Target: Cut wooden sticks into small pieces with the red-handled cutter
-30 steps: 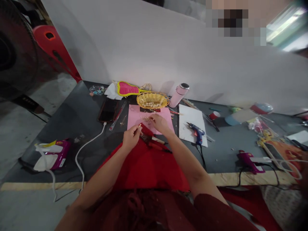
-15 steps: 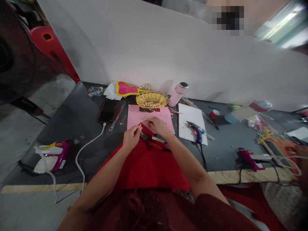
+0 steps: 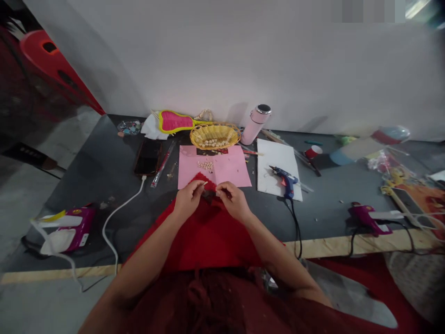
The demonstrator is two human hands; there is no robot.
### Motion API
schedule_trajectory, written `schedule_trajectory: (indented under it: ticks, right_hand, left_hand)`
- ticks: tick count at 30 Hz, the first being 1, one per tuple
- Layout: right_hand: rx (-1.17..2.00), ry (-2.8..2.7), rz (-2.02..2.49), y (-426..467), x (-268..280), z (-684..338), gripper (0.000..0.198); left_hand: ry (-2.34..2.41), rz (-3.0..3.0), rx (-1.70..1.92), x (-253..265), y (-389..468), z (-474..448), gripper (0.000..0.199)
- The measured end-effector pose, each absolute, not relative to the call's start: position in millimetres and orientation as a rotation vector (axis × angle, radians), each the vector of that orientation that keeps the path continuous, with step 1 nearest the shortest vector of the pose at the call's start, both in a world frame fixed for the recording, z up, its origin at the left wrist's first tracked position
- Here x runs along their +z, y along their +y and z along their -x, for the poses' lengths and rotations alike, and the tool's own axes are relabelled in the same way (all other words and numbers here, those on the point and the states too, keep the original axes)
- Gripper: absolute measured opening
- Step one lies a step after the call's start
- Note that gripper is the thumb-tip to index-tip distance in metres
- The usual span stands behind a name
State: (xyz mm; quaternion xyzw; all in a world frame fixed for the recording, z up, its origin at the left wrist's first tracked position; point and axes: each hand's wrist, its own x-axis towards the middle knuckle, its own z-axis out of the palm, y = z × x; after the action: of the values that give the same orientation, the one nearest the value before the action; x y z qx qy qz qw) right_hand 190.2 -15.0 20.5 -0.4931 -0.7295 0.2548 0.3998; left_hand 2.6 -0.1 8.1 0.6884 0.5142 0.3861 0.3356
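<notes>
My left hand [image 3: 189, 199] pinches a small pale stick [image 3: 205, 183] whose end sticks out past the fingertips. Close beside it, my right hand [image 3: 234, 200] has thumb and fingers pressed together; what they hold is too small to make out. Both hands are over a red cloth [image 3: 215, 236] that covers the near side of the table. Just beyond them, a small heap of pale beads [image 3: 205, 165] lies on a pink sheet [image 3: 229, 169]. A yellow wicker basket [image 3: 215, 132] with more pale pieces inside stands behind the sheet.
A blue glue gun [image 3: 287, 182] rests on a white board [image 3: 274, 155] at the right. A pink flask [image 3: 255, 124] stands by the basket. To the left are a phone [image 3: 148, 157] on a white cable and a purple box [image 3: 79, 227]. A grey partition [image 3: 215, 60] rises behind.
My right hand has come back from the bead heap to beside the left hand, its fingers pinched. The left hand still holds the pale stick. The camera view has shifted slightly.
</notes>
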Motion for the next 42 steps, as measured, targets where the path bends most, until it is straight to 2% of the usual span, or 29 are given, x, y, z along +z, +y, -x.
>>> schedule_trajectory:
  ticks: [7, 21, 42]
  right_hand:
    - [0.456, -1.908, 1.146, -21, 14, -195, 0.013]
    - [0.554, -1.878, 1.109, -23, 9, -199, 0.016]
    - [0.571, -1.961, 1.04, -18, 10, -202, 0.013]
  left_hand:
    - [1.22, -1.859, 0.946, 11, -17, -19, 0.021]
    - [1.236, -1.888, 0.843, 15, -20, -19, 0.021]
    - [1.209, -1.981, 0.881, 15, -19, -17, 0.019]
